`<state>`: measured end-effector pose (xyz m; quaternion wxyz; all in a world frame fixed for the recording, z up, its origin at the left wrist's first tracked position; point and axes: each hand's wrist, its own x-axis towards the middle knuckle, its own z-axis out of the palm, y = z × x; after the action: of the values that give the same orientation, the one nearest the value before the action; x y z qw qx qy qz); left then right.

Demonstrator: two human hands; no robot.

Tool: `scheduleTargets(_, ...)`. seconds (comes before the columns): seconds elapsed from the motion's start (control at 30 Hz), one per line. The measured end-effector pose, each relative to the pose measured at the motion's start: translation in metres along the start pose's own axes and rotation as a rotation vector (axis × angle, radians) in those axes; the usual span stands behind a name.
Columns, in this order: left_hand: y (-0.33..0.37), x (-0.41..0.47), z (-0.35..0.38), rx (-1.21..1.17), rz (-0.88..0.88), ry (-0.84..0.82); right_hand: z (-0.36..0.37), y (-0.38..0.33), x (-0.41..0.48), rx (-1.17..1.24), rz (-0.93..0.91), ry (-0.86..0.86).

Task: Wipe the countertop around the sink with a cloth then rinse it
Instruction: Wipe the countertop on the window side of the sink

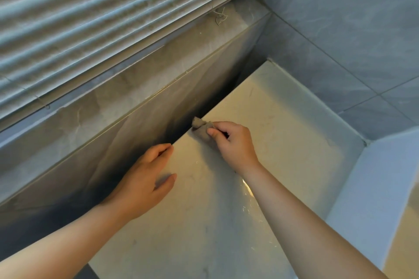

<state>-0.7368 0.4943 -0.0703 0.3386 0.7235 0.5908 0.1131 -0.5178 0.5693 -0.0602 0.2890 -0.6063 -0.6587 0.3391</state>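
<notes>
Cloth [202, 130] bunched under right hand [233, 142] fingers at countertop [283, 124] back edge; left hand [145, 179] flat, empty.

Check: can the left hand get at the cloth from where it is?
Probably yes. The left hand rests open on the countertop at its back edge, and only bare surface lies between it and the cloth, which the right hand pinches.

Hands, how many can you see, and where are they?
2. The left hand lies flat and open on the countertop by its back edge. The right hand is further along that edge, pinching a small grey cloth.
</notes>
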Motion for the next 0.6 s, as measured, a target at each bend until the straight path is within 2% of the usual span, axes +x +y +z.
scheduleTargets(0.1,0.0,0.0,0.001,0.01,0.001,0.0,-0.024,-0.007,0.006,0.097,0.046,0.173)
scheduleTargets(0.2,0.0,0.0,0.002,0.009,0.006,0.005,-0.046,-0.01,0.028,-0.005,-0.035,0.336)
scheduleTargets(0.27,0.0,0.0,0.003,0.006,0.01,0.009,-0.045,-0.005,0.044,-0.112,-0.082,0.33)
scheduleTargets(0.4,-0.001,-0.001,0.004,0.013,0.016,0.018,-0.015,0.015,0.054,-0.237,-0.07,0.189)
scheduleTargets(0.6,-0.006,-0.001,0.007,0.023,0.051,0.016,0.007,0.018,0.043,-0.18,-0.027,0.227)
